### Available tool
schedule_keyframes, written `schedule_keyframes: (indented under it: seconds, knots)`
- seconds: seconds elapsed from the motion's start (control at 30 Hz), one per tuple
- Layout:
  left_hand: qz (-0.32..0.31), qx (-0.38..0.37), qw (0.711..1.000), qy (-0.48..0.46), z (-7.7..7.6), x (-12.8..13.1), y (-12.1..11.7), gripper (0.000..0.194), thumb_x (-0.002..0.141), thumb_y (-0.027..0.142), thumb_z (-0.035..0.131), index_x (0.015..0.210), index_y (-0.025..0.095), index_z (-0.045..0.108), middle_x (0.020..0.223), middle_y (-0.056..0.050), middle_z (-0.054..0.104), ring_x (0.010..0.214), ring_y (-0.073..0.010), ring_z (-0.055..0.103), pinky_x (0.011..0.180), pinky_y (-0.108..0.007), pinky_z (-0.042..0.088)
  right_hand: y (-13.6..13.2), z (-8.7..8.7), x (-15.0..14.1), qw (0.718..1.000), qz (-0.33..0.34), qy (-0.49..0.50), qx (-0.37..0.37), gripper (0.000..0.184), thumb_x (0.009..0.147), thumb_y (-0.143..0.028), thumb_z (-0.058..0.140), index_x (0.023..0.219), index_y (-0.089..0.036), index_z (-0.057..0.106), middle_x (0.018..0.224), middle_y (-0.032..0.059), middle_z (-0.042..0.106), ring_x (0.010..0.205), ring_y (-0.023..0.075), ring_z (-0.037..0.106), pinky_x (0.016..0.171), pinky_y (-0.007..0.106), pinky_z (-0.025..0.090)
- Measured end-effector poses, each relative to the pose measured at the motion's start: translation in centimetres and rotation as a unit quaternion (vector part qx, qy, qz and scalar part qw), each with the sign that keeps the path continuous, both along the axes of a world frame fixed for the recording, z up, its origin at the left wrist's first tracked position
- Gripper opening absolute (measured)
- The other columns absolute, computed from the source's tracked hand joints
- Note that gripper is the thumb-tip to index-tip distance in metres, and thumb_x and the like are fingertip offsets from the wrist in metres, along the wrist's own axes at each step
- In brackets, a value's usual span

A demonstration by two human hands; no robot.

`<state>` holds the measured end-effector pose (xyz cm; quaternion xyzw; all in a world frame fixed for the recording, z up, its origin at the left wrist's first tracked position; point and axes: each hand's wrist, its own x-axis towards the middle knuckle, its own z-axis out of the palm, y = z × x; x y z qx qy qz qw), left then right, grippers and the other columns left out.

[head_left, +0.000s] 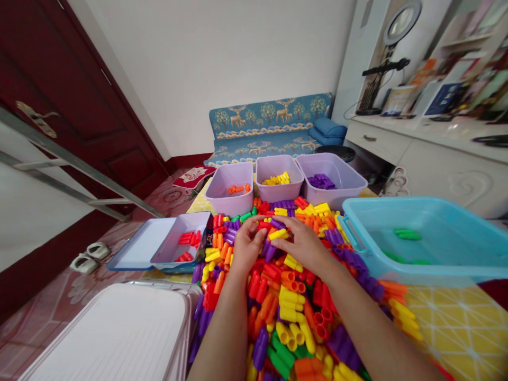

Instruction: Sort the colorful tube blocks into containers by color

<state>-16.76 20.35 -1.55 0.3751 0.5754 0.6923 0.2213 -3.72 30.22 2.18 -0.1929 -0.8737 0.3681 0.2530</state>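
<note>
**Fig.** Two-handed work at a heap of plastic tube pcs, head view.

L hand (248, 244) & R hand (304, 244) meet over far part of heap (286, 301), fingertips nearly touching. R fingers (286, 236) bent over a yellow pc (278, 234), which lies between the hands on top of the heap. L fingers (254, 228) curl beside a red pc (265, 225); a purple pc (278, 224) lies just beyond. Fingers of both hands are bent, not spread; firm grip on any pc cannot be told.

Step in hand: both hands at pcs on heap, near its far edge. Heap is mixed: red, orange, yellow, purple, green.

Heap lies on a yellow-patterned cloth (464, 333) on the worktop. Far side: 3 lilac bins in a row, holding orange pcs (L bin (229, 203)), yellow pcs (mid bin (278, 193)), purple pcs (R bin (337, 185)). R of heap: blue tub (397, 202) w/ a few green pcs (408, 235). L of heap: blue tray (138, 248) bearing a lilac box (174, 248) w/ red pcs (186, 238).

Nearby: white case (107, 338) at lower L, slippers (85, 256) on floor, door (87, 106) at L, deer-print sofa (270, 116) beyond bins.
</note>
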Motion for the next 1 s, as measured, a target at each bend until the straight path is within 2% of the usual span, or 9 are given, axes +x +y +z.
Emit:
schedule_keyframes:
  seconds: [0.1,0.17,0.27,0.47,0.57,0.63,0.7,0.83,1.0]
  knots:
    - [-0.001,0.036,0.997,-0.066,0.1,0.0,0.0,0.045,0.073,0.038,0.074,0.109,0.016,0.061,0.085,-0.006,0.074,0.074,-0.0152,0.067,0.07,-0.024,0.051,0.0,0.0,-0.1,0.998,0.003,0.044,-0.042,0.05,0.078,-0.023,0.064,0.127,-0.02,0.057,0.128,0.0104,0.061,0.115,0.0222,0.059,0.098,0.037,0.045]
    - [-0.006,0.041,0.995,-0.091,0.3,0.0,0.1,0.046,0.071,0.04,0.076,0.108,0.016,0.062,0.085,-0.005,0.073,0.074,-0.0147,0.067,0.07,-0.024,0.051,0.1,0.0,-0.1,0.998,-0.002,0.054,-0.04,0.045,0.08,-0.023,0.061,0.125,-0.018,0.059,0.126,0.0107,0.063,0.114,0.0215,0.059,0.098,0.036,0.045]
    - [-0.009,0.037,0.995,-0.094,0.6,0.2,0.0,0.047,0.072,0.041,0.075,0.11,0.016,0.064,0.087,-0.004,0.072,0.073,-0.0135,0.067,0.071,-0.024,0.052,0.3,0.1,0.1,0.999,-0.028,0.036,0.01,0.038,0.082,-0.023,0.059,0.119,-0.018,0.063,0.122,0.0107,0.064,0.114,0.0216,0.059,0.101,0.037,0.043]
    - [-0.008,-0.001,0.999,-0.044,0.9,0.5,-0.3,0.046,0.076,0.043,0.069,0.115,0.018,0.067,0.076,0.0,0.07,0.062,-0.0114,0.062,0.065,-0.024,0.051,0.5,0.1,0.4,0.993,-0.054,-0.015,0.102,0.026,0.083,-0.027,0.061,0.106,-0.018,0.071,0.113,0.0103,0.068,0.11,0.0248,0.059,0.101,0.042,0.041]
    - [-0.019,0.012,0.999,-0.027,1.0,0.6,-0.2,0.048,0.074,0.038,0.073,0.116,0.017,0.064,0.075,0.001,0.069,0.066,-0.0107,0.062,0.067,-0.021,0.049,0.1,0.1,0.1,0.999,-0.029,0.018,0.037,0.027,0.082,-0.027,0.061,0.107,-0.02,0.07,0.111,0.0086,0.07,0.104,0.0224,0.063,0.096,0.038,0.045]
    - [-0.023,0.017,0.999,-0.032,1.1,0.7,-0.1,0.053,0.072,0.034,0.076,0.119,0.017,0.06,0.071,0.002,0.068,0.065,-0.0104,0.062,0.067,-0.021,0.048,-0.1,0.0,-0.1,0.998,-0.007,0.034,-0.043,0.03,0.082,-0.029,0.06,0.109,-0.019,0.068,0.104,0.0077,0.072,0.09,0.0196,0.067,0.084,0.034,0.051]
    - [-0.024,0.012,0.999,-0.04,1.1,0.8,-0.1,0.055,0.07,0.033,0.077,0.119,0.016,0.057,0.068,0.003,0.067,0.063,-0.0102,0.061,0.065,-0.02,0.048,-0.3,-0.3,-0.3,0.995,-0.002,0.039,-0.09,0.032,0.08,-0.03,0.062,0.109,-0.018,0.068,0.093,0.0064,0.073,0.076,0.0175,0.067,0.071,0.031,0.053]
    - [-0.026,-0.001,0.999,-0.027,0.9,0.8,-0.1,0.05,0.071,0.034,0.076,0.114,0.016,0.059,0.065,0.003,0.067,0.061,-0.0102,0.061,0.064,-0.021,0.047,-0.3,-0.5,-0.5,0.991,-0.013,0.056,-0.12,0.031,0.074,-0.03,0.065,0.102,-0.017,0.069,0.081,0.0037,0.072,0.062,0.0146,0.062,0.059,0.027,0.05]
    - [-0.031,0.009,0.999,-0.011,0.7,0.6,-0.1,0.038,0.08,0.04,0.066,0.109,0.014,0.064,0.069,-0.002,0.071,0.066,-0.0138,0.065,0.068,-0.025,0.051,-0.3,0.1,-0.4,0.977,-0.046,0.11,-0.176,0.02,0.072,-0.027,0.066,0.09,-0.018,0.066,0.083,0.0042,0.071,0.063,0.0151,0.065,0.059,0.027,0.052]
